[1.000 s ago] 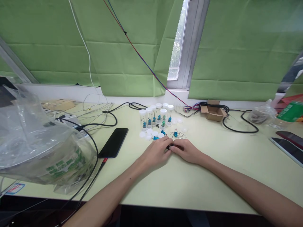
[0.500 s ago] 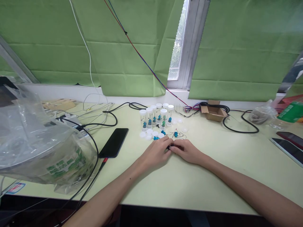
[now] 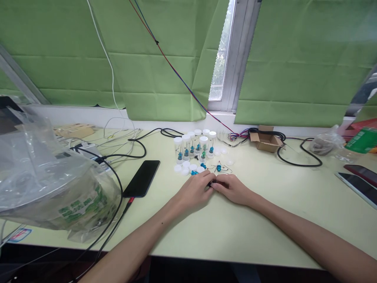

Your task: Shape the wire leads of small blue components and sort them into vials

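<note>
My left hand and my right hand meet over the table, fingers closed. Pinched between them is a small black part, mostly covered by the fingers, so its kind does not show. Just beyond lie a blue piece among thin metal rods, and another blue piece by my left fingers. Several clear tubes with white caps stand upright behind, holding blue or green pieces on thin stems. Loose white caps lie in front of the tubes.
A black phone on a cable lies left, beside a large plastic bag. Behind to the right is an open cardboard box with black cables. Further phones and a green-labelled bottle are at far right.
</note>
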`<state>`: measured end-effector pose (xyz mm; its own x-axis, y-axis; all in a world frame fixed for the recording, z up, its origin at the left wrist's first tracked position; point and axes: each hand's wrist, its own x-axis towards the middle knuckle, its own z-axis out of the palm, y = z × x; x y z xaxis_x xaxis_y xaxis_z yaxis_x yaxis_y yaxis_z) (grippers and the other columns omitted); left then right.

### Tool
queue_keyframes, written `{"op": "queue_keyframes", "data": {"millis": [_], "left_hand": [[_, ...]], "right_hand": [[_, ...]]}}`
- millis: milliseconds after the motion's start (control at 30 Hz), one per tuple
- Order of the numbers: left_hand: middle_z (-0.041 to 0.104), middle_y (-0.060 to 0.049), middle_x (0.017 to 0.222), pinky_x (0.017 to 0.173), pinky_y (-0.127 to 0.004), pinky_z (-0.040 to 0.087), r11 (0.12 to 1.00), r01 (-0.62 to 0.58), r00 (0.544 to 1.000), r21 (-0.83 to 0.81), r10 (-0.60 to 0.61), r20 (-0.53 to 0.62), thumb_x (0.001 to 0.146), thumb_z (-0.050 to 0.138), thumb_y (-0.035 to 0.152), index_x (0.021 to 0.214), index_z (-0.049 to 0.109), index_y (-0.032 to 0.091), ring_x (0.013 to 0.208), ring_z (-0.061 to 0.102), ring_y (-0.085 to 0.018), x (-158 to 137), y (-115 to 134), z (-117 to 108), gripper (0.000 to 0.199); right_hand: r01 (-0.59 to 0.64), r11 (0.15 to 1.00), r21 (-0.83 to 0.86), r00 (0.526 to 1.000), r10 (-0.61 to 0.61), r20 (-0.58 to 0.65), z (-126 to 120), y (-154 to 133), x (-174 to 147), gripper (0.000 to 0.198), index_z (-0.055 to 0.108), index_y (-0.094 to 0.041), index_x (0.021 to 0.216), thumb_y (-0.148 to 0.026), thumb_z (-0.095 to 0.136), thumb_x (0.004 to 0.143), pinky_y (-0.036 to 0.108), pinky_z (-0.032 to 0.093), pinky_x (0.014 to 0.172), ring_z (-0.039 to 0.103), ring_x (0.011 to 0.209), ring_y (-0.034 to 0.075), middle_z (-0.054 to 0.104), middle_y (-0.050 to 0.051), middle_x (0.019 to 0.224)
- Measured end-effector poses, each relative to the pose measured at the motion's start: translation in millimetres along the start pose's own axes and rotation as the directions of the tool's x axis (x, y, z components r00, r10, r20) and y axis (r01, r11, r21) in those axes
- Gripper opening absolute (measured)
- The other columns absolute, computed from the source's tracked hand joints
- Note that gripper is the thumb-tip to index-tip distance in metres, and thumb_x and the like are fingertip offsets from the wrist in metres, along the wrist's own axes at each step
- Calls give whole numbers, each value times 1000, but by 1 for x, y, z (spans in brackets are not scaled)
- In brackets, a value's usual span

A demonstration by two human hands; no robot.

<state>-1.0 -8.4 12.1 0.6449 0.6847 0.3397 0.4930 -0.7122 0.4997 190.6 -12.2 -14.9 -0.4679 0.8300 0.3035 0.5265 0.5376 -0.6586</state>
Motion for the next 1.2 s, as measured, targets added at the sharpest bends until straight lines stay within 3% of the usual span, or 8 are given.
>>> {"op": "queue_keyframes", "data": {"millis": [1200], "left_hand": [[59,0,88,63,-26,40,1000,15,1000,3,-15,-5,88,48,15,87,57,21,76,55,-14,-1,0,1,11]], "right_hand": [[5,1000,17,1000,-5,0,0,1,-1,26,57,-19,76,-31,49,96,25,34,58,44,60,12,52,-3,64]]}}
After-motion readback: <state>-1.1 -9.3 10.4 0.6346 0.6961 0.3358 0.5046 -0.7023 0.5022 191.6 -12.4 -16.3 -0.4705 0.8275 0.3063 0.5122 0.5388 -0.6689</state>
